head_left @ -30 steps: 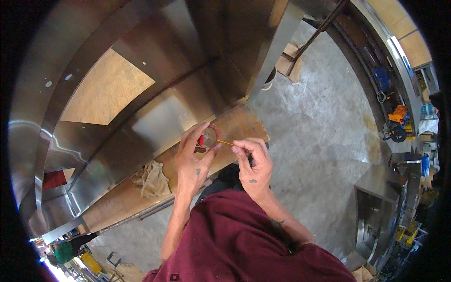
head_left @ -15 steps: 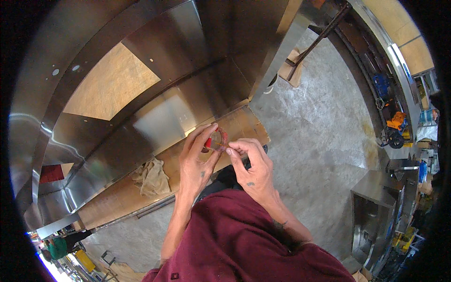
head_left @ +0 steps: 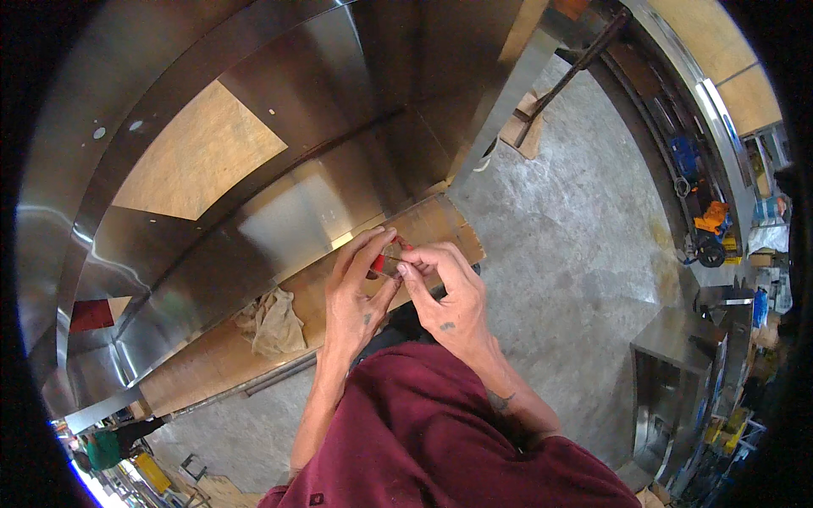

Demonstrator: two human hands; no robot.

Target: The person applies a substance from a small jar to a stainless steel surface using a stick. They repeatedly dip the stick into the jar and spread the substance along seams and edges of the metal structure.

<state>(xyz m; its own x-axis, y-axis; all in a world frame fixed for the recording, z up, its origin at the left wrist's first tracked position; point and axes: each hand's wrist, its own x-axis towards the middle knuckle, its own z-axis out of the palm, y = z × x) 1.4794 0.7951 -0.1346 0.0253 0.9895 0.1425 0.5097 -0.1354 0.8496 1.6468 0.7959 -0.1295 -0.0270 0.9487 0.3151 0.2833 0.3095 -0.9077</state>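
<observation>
My left hand [head_left: 357, 298] holds a small red object [head_left: 391, 256] between thumb and fingers, above a wooden board [head_left: 428, 222]. My right hand [head_left: 445, 292] meets it from the right, its fingertips pinching at the same small object. The object is mostly hidden by the fingers, so its kind is unclear. Both hands hover over the board's right end, in front of a large stainless steel structure [head_left: 279, 144].
A crumpled beige rag [head_left: 271, 322] lies on the board to the left. A plywood panel [head_left: 199, 157] shows inside the steel structure. Concrete floor [head_left: 576, 229] spreads to the right, with a steel box [head_left: 677, 372], shelves of tools [head_left: 703, 229] and wood blocks [head_left: 521, 127].
My hands have drawn closer together. The thin yellow piece seen a second ago in my right fingers is no longer visible; both hands now pinch the red object.
</observation>
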